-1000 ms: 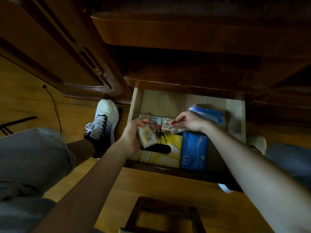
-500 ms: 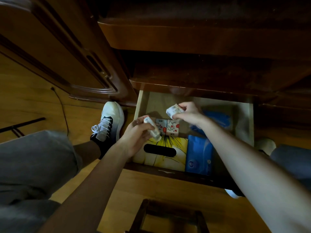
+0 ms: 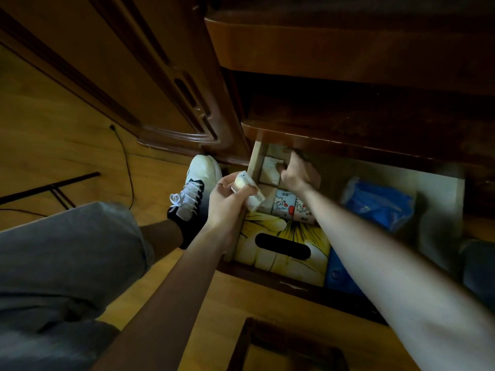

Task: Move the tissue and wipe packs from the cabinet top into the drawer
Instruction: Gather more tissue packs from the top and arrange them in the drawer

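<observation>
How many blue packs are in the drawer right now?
2: a crumpled blue pack at the back right, and a flat blue pack at the front, partly under the right forearm. More may be hidden.

The tissue box (image 3: 281,247) in the drawer (image 3: 436,188) is bright yellow with black comic-style streaks, pale cream blocks along its near edge and a black oval slot. Behind it, the small tissue packs (image 3: 292,207) are white with red hearts and cartoon line drawings. The wipe pack (image 3: 340,277) at the near right is plain blue, and the crumpled pack (image 3: 380,202) farther back is blue with a whitish end. The pack (image 3: 250,191) in the left hand (image 3: 227,202) is off-white. The drawer is pale wood inside, the cabinet (image 3: 348,49) dark reddish brown. The shoe (image 3: 195,188) is white and black, the trousers (image 3: 67,250) grey, the floor (image 3: 53,145) honey-yellow.
</observation>
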